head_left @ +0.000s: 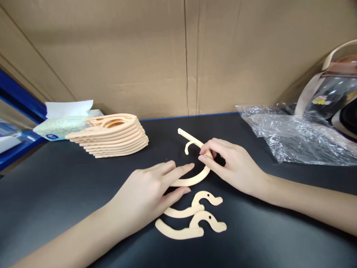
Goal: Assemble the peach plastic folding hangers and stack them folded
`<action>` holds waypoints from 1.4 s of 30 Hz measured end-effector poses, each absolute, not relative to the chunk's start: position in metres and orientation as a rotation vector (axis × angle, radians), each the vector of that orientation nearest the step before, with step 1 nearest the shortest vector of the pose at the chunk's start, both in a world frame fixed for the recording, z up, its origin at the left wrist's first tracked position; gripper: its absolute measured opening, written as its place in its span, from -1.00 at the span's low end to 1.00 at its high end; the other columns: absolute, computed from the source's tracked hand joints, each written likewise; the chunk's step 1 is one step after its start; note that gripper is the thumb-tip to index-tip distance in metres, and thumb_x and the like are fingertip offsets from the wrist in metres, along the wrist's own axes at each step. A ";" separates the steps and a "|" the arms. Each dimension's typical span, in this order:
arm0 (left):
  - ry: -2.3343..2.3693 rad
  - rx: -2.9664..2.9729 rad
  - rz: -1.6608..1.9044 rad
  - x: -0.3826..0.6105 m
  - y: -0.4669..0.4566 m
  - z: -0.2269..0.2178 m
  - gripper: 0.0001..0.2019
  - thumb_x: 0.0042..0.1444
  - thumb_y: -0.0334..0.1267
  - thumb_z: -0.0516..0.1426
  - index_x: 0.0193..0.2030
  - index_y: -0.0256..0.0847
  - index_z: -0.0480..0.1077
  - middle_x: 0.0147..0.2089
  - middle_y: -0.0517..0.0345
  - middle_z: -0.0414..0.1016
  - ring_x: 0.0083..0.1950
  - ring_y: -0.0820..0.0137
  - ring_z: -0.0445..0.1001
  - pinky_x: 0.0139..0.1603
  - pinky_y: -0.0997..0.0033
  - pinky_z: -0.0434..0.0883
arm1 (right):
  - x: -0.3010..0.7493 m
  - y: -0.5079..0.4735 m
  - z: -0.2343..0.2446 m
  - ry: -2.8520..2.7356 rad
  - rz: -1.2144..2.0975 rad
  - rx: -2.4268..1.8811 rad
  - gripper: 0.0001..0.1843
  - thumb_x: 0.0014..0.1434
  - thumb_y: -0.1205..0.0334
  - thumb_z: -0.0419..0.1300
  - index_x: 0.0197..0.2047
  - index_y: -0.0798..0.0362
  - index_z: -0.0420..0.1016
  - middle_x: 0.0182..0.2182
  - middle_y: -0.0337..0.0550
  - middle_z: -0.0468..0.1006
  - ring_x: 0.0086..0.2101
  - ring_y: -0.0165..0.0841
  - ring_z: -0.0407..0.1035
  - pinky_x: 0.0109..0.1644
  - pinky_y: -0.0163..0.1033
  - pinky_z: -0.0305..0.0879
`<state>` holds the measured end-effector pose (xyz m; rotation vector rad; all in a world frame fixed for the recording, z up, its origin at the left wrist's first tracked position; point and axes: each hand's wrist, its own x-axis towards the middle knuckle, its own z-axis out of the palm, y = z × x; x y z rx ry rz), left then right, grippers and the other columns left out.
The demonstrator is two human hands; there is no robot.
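A cream plastic hanger arm (195, 178), curved with a straight bar and a small hook, lies on the black table (55, 186). My right hand (231, 167) pinches it near the bend with thumb and fingers. My left hand (147, 197) rests on the table with fingers stretched out, the fingertips touching the curved end of the same piece. Two small cream hook-shaped pieces (195, 219) lie side by side just in front of my left hand.
A stack of several peach plastic hangers (111, 136) stands at the back left, next to a tissue pack (58, 121). Crumpled clear plastic (295, 137) and a bag (331, 85) sit at the right. A cardboard wall (178, 56) closes the back.
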<state>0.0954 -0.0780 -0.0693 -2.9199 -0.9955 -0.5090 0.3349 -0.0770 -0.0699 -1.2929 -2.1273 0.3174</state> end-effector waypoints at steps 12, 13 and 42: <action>-1.042 -2.865 -0.621 0.095 -0.069 -0.061 -0.82 0.34 -0.28 0.04 0.00 -0.21 0.38 -0.10 0.14 0.50 -0.14 0.32 0.45 -0.18 0.34 0.39 | 0.336 -0.074 -0.072 -2.131 0.302 -1.384 -0.80 0.10 0.52 0.05 -0.33 0.00 0.24 -0.41 -0.32 0.35 -0.40 -0.40 0.26 -0.35 -0.28 0.12; -1.055 -2.874 -0.620 0.096 -0.069 -0.061 -0.85 0.34 -0.28 0.03 -0.05 -0.22 0.39 -0.12 0.14 0.50 -0.15 0.32 0.45 -0.19 0.34 0.39 | 0.336 -0.074 -0.071 -2.132 0.297 -1.383 -0.79 0.10 0.52 0.05 -0.33 0.00 0.23 -0.41 -0.31 0.35 -0.40 -0.39 0.25 -0.35 -0.28 0.12; -0.898 -3.047 -0.620 0.096 -0.072 -0.065 -0.70 0.40 -0.31 -0.04 0.12 -0.09 0.44 -0.07 0.12 0.45 -0.12 0.38 0.42 -0.14 0.40 0.41 | 0.339 -0.070 -0.075 -2.145 0.204 -1.347 -0.78 0.19 0.49 0.00 -0.17 -0.02 0.24 -0.19 -0.15 0.45 -0.19 -0.24 0.35 -0.10 -0.08 0.23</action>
